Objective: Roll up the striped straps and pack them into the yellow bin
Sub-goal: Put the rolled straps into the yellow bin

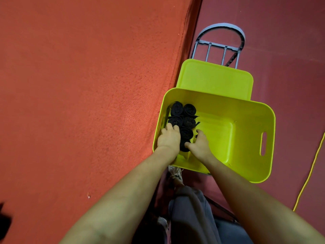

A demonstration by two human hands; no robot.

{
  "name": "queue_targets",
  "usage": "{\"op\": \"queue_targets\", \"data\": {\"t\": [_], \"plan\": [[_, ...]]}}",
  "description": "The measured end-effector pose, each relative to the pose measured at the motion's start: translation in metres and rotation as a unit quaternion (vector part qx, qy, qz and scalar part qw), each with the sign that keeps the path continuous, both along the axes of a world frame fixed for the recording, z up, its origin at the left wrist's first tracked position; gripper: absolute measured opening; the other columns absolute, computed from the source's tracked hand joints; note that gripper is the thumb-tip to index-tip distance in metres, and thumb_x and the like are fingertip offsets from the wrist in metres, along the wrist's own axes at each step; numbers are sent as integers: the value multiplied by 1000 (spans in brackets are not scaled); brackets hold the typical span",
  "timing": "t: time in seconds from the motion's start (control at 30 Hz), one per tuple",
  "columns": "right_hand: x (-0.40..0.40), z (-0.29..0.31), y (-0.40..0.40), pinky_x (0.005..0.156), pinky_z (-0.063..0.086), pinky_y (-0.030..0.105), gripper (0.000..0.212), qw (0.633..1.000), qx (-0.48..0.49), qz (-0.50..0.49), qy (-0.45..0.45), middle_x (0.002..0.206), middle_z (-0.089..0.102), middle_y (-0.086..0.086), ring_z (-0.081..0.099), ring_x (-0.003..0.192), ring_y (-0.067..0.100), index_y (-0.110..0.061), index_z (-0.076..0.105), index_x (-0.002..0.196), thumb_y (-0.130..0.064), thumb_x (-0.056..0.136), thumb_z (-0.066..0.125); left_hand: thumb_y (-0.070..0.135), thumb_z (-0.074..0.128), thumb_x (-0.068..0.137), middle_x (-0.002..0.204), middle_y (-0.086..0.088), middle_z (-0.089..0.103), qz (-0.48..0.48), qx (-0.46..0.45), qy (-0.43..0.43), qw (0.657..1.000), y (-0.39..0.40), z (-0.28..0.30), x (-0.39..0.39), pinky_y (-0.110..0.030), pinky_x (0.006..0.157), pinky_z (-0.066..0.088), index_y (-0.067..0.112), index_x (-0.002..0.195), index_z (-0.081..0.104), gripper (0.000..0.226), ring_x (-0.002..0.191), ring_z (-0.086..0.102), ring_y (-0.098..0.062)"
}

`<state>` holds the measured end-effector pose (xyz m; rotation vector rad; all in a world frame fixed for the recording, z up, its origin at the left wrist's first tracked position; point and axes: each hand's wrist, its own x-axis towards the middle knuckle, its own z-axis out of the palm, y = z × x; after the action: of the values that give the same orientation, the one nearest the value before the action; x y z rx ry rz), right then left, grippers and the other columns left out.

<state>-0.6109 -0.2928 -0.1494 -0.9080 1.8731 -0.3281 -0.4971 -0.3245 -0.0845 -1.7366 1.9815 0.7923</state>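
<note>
Both hands are down inside the yellow bin [246, 138], which sits beside the orange table [79, 85]. Dark rolled straps [183, 117] are packed in two rows against the bin's left wall. The left hand [168, 140] rests on the near rolls, fingers curled over one of them. The right hand [199, 144] curls its fingers round the nearest roll [185, 136]. A second bin [216, 80] stands behind, on a grey chair [219, 41]. A yellow cord [309, 173] trails across the floor.
</note>
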Motion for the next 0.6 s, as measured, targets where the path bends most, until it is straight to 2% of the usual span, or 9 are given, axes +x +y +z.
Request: {"op": "queue_targets", "data": {"t": [0.1,0.17,0.23,0.37,0.6], "plan": [[-2,15,1,101,38,41,60,997,-57,11,51,129,50,19,43,123,35,1,45,132,-12,78,68,5,54,88,129,-14,36,-10,-54,69,996,4,13,6,-34,88,45,5,124,37,40,119,41,-30],[0,27,1,95,40,37,40,993,-99,20,54,121,53,16,47,117,32,-2,54,119,-8,81,63,9,49,91,125,-13,41,3,-95,123,988,8,26,14,-34,88,43,5,120,41,31,117,42,-28],[5,40,2,88,40,31,29,989,-133,28,49,115,55,14,51,107,27,-3,58,111,-3,82,60,12,47,92,119,-11,45,24,-143,169,975,12,39,25,-36,84,42,6,117,45,26,113,46,-27],[30,71,-1,76,37,25,20,978,-204,34,37,103,58,11,51,85,18,-6,61,98,4,82,55,15,46,92,113,-9,52,95,-218,213,948,21,66,56,-41,80,42,8,115,51,24,105,53,-28],[115,115,-4,77,44,32,17,959,-244,146,-15,82,60,1,54,79,15,-19,60,88,-3,86,55,13,48,89,109,-5,60,298,-264,212,892,64,94,151,-37,83,46,13,107,57,20,103,56,-26]]}}
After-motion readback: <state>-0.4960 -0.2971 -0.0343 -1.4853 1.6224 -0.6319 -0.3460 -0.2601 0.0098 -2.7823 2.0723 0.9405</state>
